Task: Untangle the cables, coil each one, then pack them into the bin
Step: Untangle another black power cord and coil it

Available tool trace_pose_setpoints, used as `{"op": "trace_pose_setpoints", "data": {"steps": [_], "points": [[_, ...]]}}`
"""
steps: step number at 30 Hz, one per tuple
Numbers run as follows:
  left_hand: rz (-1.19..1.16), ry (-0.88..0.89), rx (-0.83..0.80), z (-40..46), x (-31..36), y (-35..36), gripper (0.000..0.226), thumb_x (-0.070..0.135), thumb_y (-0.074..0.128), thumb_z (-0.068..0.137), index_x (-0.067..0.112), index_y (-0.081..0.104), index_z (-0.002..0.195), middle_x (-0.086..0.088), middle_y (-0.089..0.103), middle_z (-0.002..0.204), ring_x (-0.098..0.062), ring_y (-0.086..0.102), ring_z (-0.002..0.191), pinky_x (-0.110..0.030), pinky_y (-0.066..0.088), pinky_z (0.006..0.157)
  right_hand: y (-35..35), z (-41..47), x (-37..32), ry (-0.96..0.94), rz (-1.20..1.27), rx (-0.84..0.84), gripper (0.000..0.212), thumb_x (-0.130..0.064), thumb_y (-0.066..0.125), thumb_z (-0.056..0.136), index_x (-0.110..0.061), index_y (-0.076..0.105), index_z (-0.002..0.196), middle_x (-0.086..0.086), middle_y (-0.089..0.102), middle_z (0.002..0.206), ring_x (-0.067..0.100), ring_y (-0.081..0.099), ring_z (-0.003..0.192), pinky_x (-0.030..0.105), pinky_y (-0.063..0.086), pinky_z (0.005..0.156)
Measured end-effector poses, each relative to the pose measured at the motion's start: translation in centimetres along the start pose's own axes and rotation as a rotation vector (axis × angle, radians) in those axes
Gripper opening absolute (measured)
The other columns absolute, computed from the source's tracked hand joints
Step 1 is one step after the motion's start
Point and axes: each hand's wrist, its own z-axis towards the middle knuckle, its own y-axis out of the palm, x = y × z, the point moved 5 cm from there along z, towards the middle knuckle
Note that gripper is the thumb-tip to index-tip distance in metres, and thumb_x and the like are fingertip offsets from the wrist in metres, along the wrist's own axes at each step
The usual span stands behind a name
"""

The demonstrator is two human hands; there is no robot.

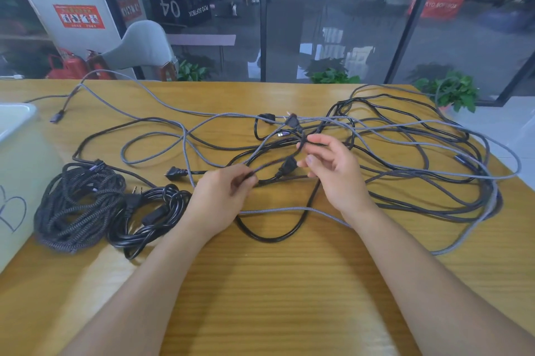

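Tangle of grey and black cords [376, 129] sprawls at 12 o'clock on the wooden table [275, 283]. Left hand [223, 196] pinches a dark braided cord [267, 166]. Right hand [333, 170], at its 3 o'clock, has half-curled fingers touching a black cord [302, 141]; I cannot tell if it grips. Two coiled dark bundles [78, 205] lie at 9 o'clock.

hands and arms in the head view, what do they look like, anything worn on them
The left hand and right hand are bare, on bare forearms. No sleeves, gloves, watch, rings or bands show. Where nails are visible, the fingers have short, unpainted ones.
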Motion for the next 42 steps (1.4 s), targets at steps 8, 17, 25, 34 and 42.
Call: {"op": "trace_pose_setpoints", "data": {"steps": [8, 17, 25, 34, 42], "points": [[-0.187, -0.037, 0.194, -0.1, 0.2, -1.4, 0.018, 0.031, 0.060, 0.104, 0.027, 0.072, 0.091, 0.004, 0.067, 0.073, -0.013, 0.060, 0.067, -0.018, 0.045, 0.055, 2.0, -1.6, -0.7, 0.021, -0.272, -0.379, 0.008, -0.027, 0.070, 0.099, -0.025, 0.071, 0.107, -0.007, 0.079, 0.096, 0.018, 0.073, 0.082, 0.038, 0.060, 0.087], [-0.257, -0.132, 0.277, 0.0, -0.8, -1.9, 0.012, 0.035, 0.065, 0.101, 0.031, 0.075, 0.097, 0.010, 0.069, 0.076, -0.011, 0.065, 0.072, -0.033, 0.059, 0.061, 3.7, -3.5, -1.4, 0.015, -0.326, -0.735, 0.017, -0.025, 0.085, 0.087, -0.022, 0.078, 0.102, -0.001, 0.078, 0.093, 0.024, 0.070, 0.088, 0.041, 0.057, 0.086], [-0.439, -0.134, 0.328, -0.1, 0.0, -2.7, 0.014, 0.031, 0.066, 0.101, 0.020, 0.075, 0.100, 0.012, 0.061, 0.065, -0.007, 0.054, 0.053, -0.026, 0.051, 0.046, 3.7, -3.7, -1.6, -0.047, -0.561, -0.749, 0.017, -0.021, 0.080, 0.090, -0.029, 0.066, 0.094, -0.016, 0.073, 0.087, 0.004, 0.050, 0.076, 0.020, 0.044, 0.071], [-0.498, 0.090, 0.012, -1.2, 3.7, -1.2, 0.010, 0.025, 0.070, 0.097, 0.025, 0.080, 0.098, 0.008, 0.063, 0.065, -0.012, 0.055, 0.056, -0.034, 0.052, 0.053, 3.1, -2.1, -1.6, 0.136, -0.056, -0.358, 0.053, -0.047, 0.031, 0.110, -0.021, 0.077, 0.115, -0.004, 0.080, 0.106, 0.014, 0.071, 0.102, 0.031, 0.051, 0.095], [-0.423, 0.059, -0.089, -1.5, 3.9, 0.3, 0.039, 0.056, 0.061, 0.095, 0.022, 0.080, 0.092, -0.008, 0.065, 0.069, -0.022, 0.055, 0.056, -0.039, 0.049, 0.057, 2.9, -1.9, -2.6, 0.170, 0.583, -0.187, 0.025, -0.024, 0.041, 0.111, -0.009, 0.060, 0.103, 0.005, 0.067, 0.082, 0.025, 0.068, 0.084, 0.036, 0.056, 0.082]]}}
